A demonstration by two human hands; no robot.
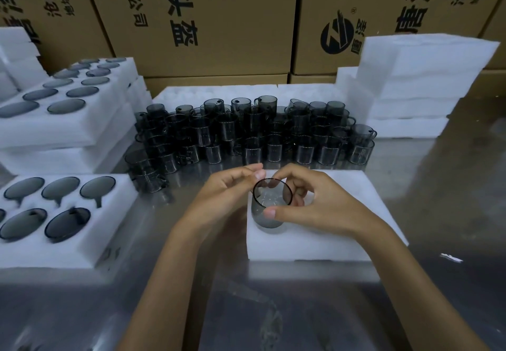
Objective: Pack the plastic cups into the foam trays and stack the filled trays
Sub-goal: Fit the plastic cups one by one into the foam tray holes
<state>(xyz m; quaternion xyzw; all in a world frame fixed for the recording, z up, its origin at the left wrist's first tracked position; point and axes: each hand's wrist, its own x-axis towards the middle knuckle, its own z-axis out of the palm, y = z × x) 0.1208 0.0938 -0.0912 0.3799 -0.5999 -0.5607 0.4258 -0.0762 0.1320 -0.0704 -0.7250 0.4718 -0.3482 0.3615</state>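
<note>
A smoky grey plastic cup (269, 214) stands partly sunk in a hole at the left end of a white foam tray (323, 238) in front of me. My right hand (320, 200) pinches its rim between thumb and fingers. My left hand (227, 189) touches the rim's far left side with its fingertips. A crowd of loose grey cups (246, 134) stands behind the tray. To the left, a foam tray (90, 241) holds several cups, and filled trays (68, 120) are stacked behind it.
A pile of white foam trays (416, 85) rises at the back right. Brown cardboard boxes (208, 22) wall off the far side. The shiny metal table (273, 309) stretches toward me, with a small white scrap (451, 257) on its right side.
</note>
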